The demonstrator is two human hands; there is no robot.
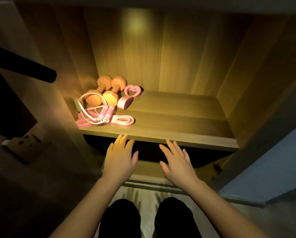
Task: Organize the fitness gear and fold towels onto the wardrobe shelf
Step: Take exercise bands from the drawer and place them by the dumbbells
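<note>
On the left of the wooden wardrobe shelf (178, 121) lie two orange dumbbells (107, 91) side by side. A pink heart-shaped grip trainer (129, 97) lies to their right. In front of them a pink skipping rope (105, 113) with striped handles rests over a pink resistance band (123, 121). My left hand (120, 160) hovers palm down just before the shelf's front edge, fingers straight, holding nothing. My right hand (177, 163) is beside it, also flat and empty. No towel is in view.
The shelf's right half is bare wood. A dark compartment (150, 152) opens below the shelf. A black bar (23, 65) juts in from the left, near a wall socket (26, 145). A blue surface (272, 162) stands at the right. My knees are at the bottom.
</note>
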